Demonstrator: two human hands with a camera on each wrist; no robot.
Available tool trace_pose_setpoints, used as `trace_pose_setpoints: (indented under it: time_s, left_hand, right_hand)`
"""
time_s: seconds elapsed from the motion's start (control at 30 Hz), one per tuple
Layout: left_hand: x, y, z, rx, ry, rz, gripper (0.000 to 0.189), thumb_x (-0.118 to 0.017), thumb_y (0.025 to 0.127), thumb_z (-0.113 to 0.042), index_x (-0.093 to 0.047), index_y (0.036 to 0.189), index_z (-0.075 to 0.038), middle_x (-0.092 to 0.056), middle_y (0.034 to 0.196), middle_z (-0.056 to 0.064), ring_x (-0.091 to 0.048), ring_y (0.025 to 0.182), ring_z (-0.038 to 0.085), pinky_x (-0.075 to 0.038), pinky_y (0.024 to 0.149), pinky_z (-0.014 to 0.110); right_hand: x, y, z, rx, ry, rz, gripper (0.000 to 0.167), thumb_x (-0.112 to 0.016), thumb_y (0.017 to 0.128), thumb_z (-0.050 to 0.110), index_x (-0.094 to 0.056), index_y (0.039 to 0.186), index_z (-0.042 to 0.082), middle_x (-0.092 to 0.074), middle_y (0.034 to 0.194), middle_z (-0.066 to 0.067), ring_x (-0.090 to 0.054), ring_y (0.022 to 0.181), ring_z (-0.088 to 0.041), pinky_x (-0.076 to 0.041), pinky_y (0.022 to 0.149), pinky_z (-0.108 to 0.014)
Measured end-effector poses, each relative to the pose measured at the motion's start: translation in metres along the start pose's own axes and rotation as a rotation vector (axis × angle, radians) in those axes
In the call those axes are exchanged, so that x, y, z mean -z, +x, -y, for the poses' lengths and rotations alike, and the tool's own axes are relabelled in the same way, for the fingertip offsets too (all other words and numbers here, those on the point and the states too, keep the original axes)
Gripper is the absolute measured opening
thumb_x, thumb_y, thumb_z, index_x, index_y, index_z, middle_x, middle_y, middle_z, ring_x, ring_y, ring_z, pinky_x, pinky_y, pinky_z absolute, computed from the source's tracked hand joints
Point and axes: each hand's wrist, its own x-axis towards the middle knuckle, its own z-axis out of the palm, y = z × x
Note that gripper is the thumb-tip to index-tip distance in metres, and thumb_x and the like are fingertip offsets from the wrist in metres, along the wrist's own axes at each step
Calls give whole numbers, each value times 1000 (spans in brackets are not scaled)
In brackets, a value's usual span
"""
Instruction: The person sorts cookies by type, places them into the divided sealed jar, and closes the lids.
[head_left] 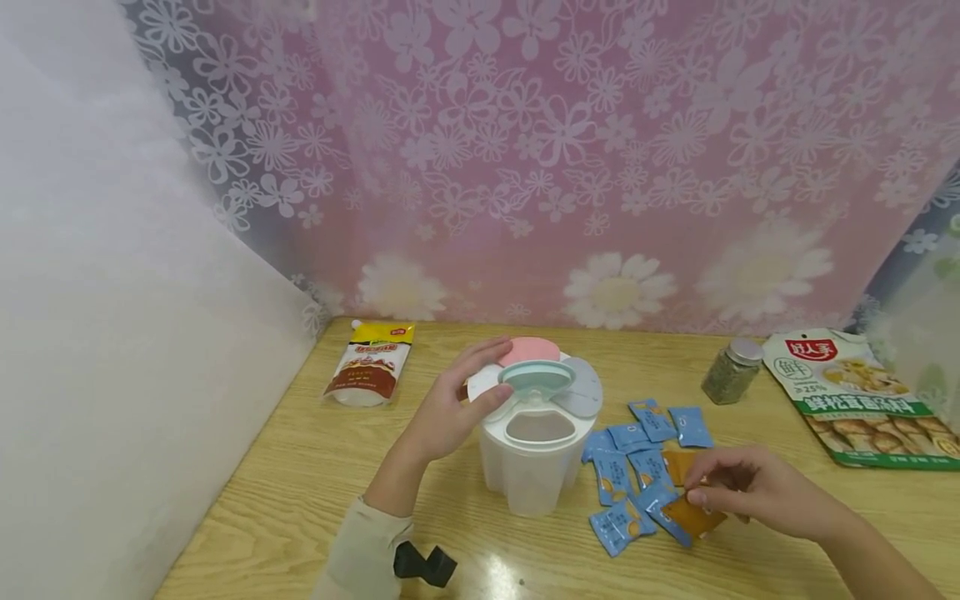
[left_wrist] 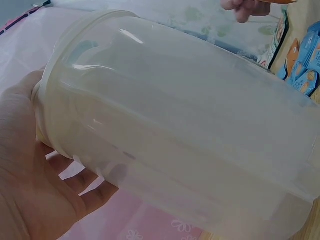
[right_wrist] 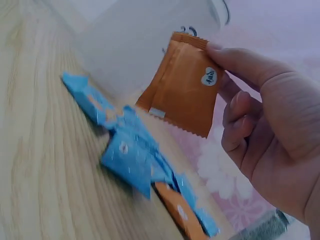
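Note:
A translucent storage container (head_left: 529, 483) with a white multi-flap lid stands upright on the table. My left hand (head_left: 442, 412) grips the lid from the left, its thumb by the raised teal flap (head_left: 536, 379); an oval opening shows in front of that flap. The pink flap (head_left: 531, 350) and pale grey-blue flap (head_left: 587, 387) lie down. In the left wrist view, curled fingers reach round the container's (left_wrist: 175, 115) rim. My right hand (head_left: 772, 492) pinches an orange packet (right_wrist: 187, 90) by its edge, above several blue packets (head_left: 613, 477) and another orange packet (head_left: 677, 465).
A seasoning pouch with a yellow top (head_left: 370, 364) lies at the back left. Toward the back right are a glass jar of dried herbs (head_left: 731, 375) and a large mushroom-pictured bag (head_left: 862, 400). A flowered curtain (head_left: 487, 167) hangs behind the table; a white wall (head_left: 150, 292) borders the left.

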Motion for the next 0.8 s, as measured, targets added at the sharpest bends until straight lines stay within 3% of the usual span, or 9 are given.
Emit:
trace_pose_setpoints:
  time_s: [0.17, 0.4, 0.5, 0.67, 0.8]
  left_hand:
    - [0, 0, 0, 3, 10, -5, 51, -63, 98, -24, -51, 147, -20, -42, 156, -3, -36, 146, 20, -37, 114, 51]
    - [-2, 1, -1, -17, 10, -6, 50, -63, 98, -25, -51, 147, -20, -43, 155, -4, -37, 146, 20, -37, 114, 52]
    - [-2, 2, 0, -19, 2, -5, 50, -63, 99, -28, -51, 147, -21, -44, 155, -4, -37, 145, 19, -37, 113, 52]
    - [-1, 1, -1, 7, 5, -13, 50, -63, 98, -31, -51, 146, -24, -44, 153, -11, -38, 145, 14, -38, 113, 49]
    - [-2, 0, -1, 6, 11, -16, 50, -63, 98, -30, -52, 146, -23, -44, 153, -9, -38, 145, 16, -37, 114, 49]
  right_hand:
    - [-7, 13, 13, 42, 8, -48, 39, -50, 90, -23, -66, 111, 6, -65, 95, 2, -41, 55, -22, -41, 42, -31]
    - [-12, 38, 33, 218, 54, -70, 47, -46, 84, -32, -64, 112, 2, -63, 101, 0, -44, 57, -20, -40, 42, -31]
    - [-13, 50, 44, 287, 98, -117, 48, -43, 83, -35, -63, 112, -2, -64, 103, -2, -44, 58, -19, -37, 41, -32]
    - [-20, 72, 67, 314, 129, -221, 43, -43, 85, -32, -65, 109, -4, -67, 103, -3, -46, 59, -19, -37, 44, -35]
    - [-30, 89, 84, 264, 84, -299, 36, -49, 90, -24, -67, 106, 2, -68, 98, 0, -51, 58, -19, -43, 47, -33]
